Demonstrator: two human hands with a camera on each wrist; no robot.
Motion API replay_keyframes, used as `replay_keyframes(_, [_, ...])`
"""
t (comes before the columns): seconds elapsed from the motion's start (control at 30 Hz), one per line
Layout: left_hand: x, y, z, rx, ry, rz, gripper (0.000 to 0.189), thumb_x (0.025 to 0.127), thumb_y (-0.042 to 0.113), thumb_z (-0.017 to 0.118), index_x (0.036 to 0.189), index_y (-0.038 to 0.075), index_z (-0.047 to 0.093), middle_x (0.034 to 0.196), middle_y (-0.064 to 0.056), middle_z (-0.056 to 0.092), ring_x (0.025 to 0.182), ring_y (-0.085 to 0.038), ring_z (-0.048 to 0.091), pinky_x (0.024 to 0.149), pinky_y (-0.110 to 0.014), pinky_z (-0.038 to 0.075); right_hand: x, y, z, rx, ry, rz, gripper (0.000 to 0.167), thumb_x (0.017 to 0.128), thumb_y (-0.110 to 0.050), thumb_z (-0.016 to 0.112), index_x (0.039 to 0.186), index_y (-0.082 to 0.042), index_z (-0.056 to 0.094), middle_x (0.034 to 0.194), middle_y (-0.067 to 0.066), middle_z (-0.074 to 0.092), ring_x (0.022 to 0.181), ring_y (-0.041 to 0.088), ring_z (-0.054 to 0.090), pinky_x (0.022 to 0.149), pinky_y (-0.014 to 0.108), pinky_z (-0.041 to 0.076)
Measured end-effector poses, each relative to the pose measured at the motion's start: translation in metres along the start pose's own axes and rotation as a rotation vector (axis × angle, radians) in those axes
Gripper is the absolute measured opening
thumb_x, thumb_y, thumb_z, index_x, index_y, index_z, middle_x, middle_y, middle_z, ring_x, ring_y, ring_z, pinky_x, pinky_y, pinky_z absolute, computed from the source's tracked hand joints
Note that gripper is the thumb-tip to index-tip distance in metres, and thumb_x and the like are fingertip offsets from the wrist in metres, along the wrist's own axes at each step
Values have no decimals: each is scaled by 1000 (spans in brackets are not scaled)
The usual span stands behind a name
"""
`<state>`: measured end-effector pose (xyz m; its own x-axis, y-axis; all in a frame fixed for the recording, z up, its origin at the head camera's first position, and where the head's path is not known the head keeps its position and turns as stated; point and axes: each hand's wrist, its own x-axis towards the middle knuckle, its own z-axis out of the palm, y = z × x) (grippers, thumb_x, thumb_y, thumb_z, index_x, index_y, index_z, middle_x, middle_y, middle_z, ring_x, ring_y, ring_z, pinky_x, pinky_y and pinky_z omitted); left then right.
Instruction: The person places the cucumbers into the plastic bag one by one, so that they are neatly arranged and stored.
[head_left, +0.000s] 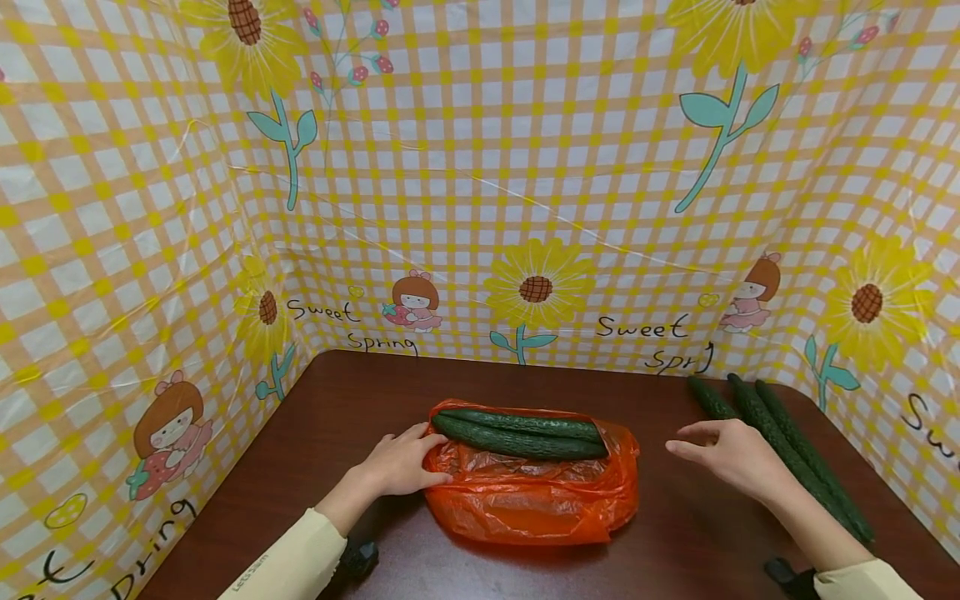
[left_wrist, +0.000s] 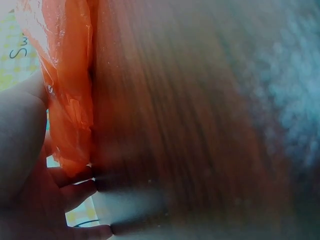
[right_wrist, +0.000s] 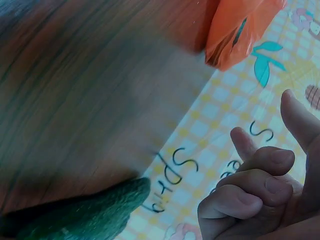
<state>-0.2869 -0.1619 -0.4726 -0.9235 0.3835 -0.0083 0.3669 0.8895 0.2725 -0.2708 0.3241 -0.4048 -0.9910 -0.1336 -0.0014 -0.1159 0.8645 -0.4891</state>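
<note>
An orange plastic bag [head_left: 532, 510] lies on the table with its mouth facing up, and two dark green cucumbers [head_left: 517, 437] show side by side inside it. My left hand [head_left: 401, 464] holds the bag's left end, thumb on the near side and fingers round the far side. In the left wrist view the orange film [left_wrist: 70, 100] hangs between thumb and fingers. To the right of the bag, my right hand [head_left: 731, 454] is raised with loosely bent fingers and holds nothing. Three more cucumbers [head_left: 806, 467] lie beside and partly behind it.
The dark brown table [head_left: 367, 379] is walled in by a yellow checked sheet [head_left: 480, 192] at the back and both sides. Black straps show at both wrists near the front edge.
</note>
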Motion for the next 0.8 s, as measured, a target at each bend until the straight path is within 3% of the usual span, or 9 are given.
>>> replay_keyframes(0.2, [0, 1, 0, -6, -9, -5, 69, 87, 59, 69, 142, 20, 58, 154, -16, 45, 143, -32, 43, 108, -63, 35, -7, 13, -4, 11, 24, 24, 73, 93, -59, 63, 131, 3, 63, 65, 1, 48, 54, 14, 39, 50, 30, 33])
replay_keyframes(0.3, [-1, 1, -1, -17, -13, -7, 69, 87, 59, 69, 142, 19, 57, 154, -16, 44, 143, -33, 42, 109, -64, 34, -9, 21, -6, 22, 39, 31, 75, 94, -59, 62, 133, 5, 60, 60, -2, 41, 51, 12, 34, 49, 29, 31])
replay_keyframes(0.5, [-1, 1, -1, -17, -11, -4, 68, 88, 58, 69, 142, 19, 57, 154, -16, 43, 143, -33, 42, 109, -64, 34, -14, 39, -7, 50, 73, 53, 77, 95, -57, 61, 137, 7, 56, 59, -3, 37, 49, 10, 29, 47, 30, 30])
replay_keyframes(0.8, [-2, 0, 0, -23, -21, -3, 69, 89, 58, 68, 144, 19, 55, 156, -16, 42, 144, -33, 40, 110, -66, 32, -18, 64, -12, 42, 64, 161, 91, 95, -66, 55, 143, 11, 46, 59, -2, 37, 51, 12, 29, 53, 33, 32])
